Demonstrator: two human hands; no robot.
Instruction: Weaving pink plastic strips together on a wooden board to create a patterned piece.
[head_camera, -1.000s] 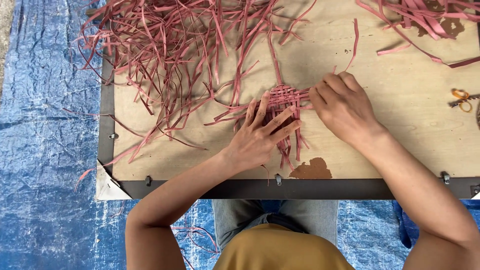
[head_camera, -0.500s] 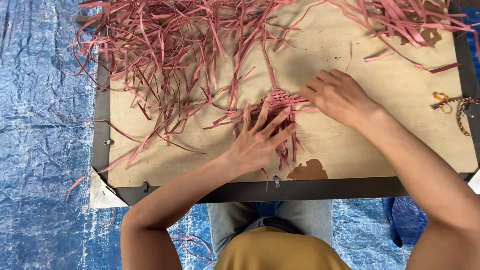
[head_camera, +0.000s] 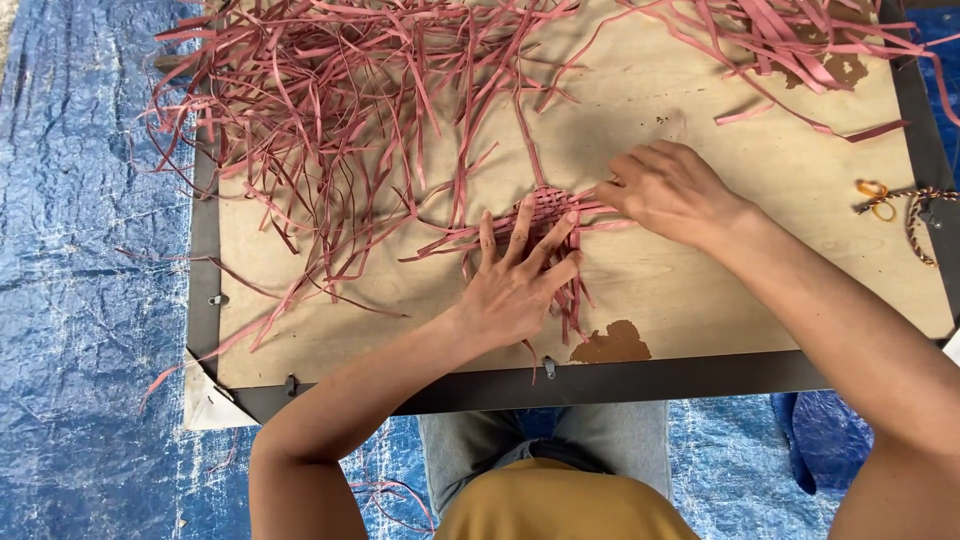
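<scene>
- We work over a plywood bench (head_camera: 700, 290) with a dark metal rim, set on a blue tarpaulin (head_camera: 80, 300) that covers the floor on both sides.
- The woven patch (head_camera: 545, 215) of pink strips lies flat near the middle of the bench, its loose ends trailing toward us and away into the heap of pink strips (head_camera: 330, 110) at the far left.
- Our left hand (head_camera: 515, 285) lies flat on the patch, fingers spread and pressing down, gripping nothing.
- Our right hand (head_camera: 665, 190) sits just beside the patch's right edge, fingers curled around what looks like a strip end there; the pinch itself is hidden, so we cannot tell whether they grip it.
- We judge the step to be the weaving of one more strip into the patch while the left hand pins the finished rows.
- The next move calls for a steady hold on the patch, since a strip drawn through could loosen or skew it.
- Orange-handled scissors (head_camera: 875, 198) and a braided cord (head_camera: 920, 215) lie at the right edge of the bench, well apart from both hands.
</scene>
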